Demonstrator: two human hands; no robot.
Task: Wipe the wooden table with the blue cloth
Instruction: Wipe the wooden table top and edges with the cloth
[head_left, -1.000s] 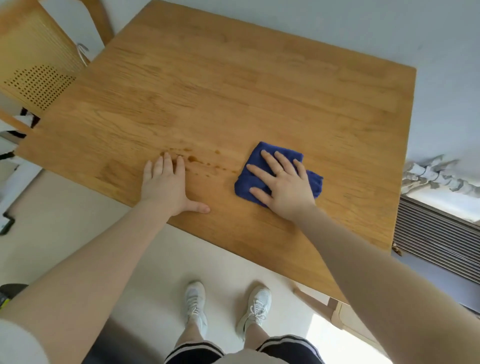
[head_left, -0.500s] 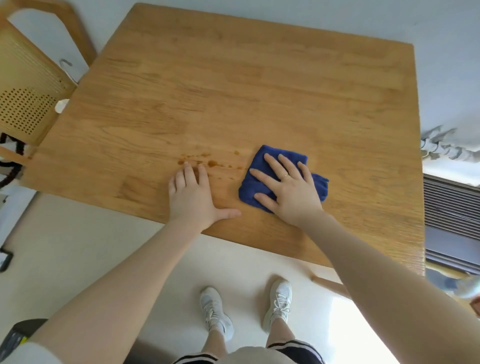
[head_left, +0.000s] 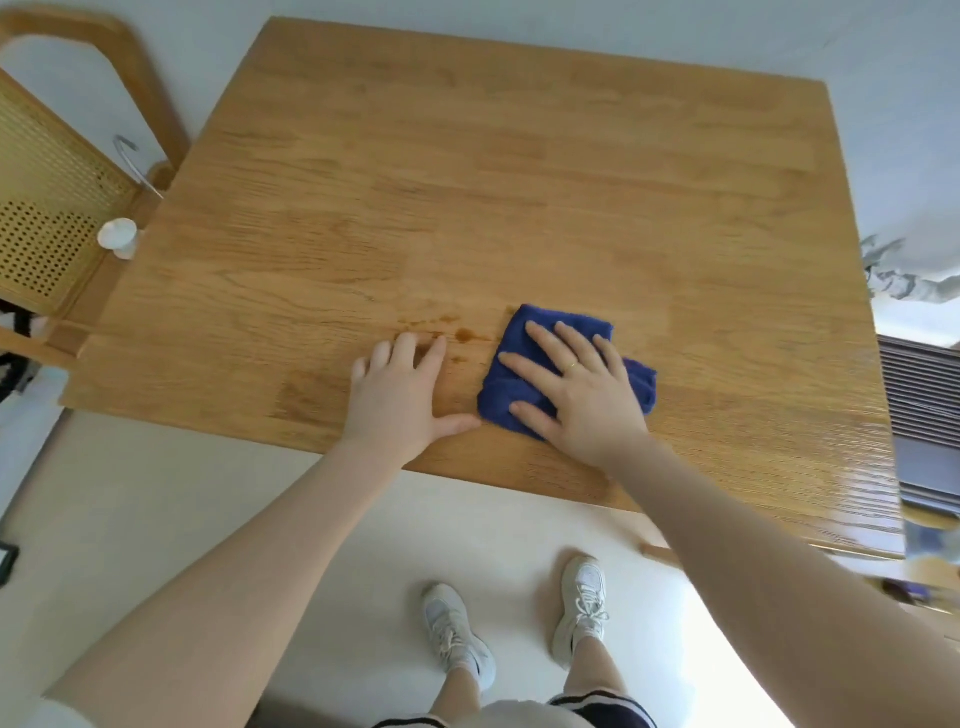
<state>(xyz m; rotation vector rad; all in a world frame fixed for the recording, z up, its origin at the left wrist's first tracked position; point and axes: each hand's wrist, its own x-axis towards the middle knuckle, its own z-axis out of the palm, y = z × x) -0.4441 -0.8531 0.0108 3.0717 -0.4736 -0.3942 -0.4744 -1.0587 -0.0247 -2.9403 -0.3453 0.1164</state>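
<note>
Blue cloth (head_left: 563, 371): folded, laid near the front edge of the wooden surface (head_left: 519, 197), pressed flat under the right hand (head_left: 582, 395), fingers straight and spread. Left hand (head_left: 402, 397): laid flat just beside it, fingers extended. Brown stains (head_left: 447, 330): seen between both hands. Cane chair (head_left: 47, 208): placed at left, partly cut off. Cloth's middle hidden.

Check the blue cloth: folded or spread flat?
Folded. The blue cloth sits as a compact thick pad under the flat right hand, with doubled layers showing at its right edge.
</note>
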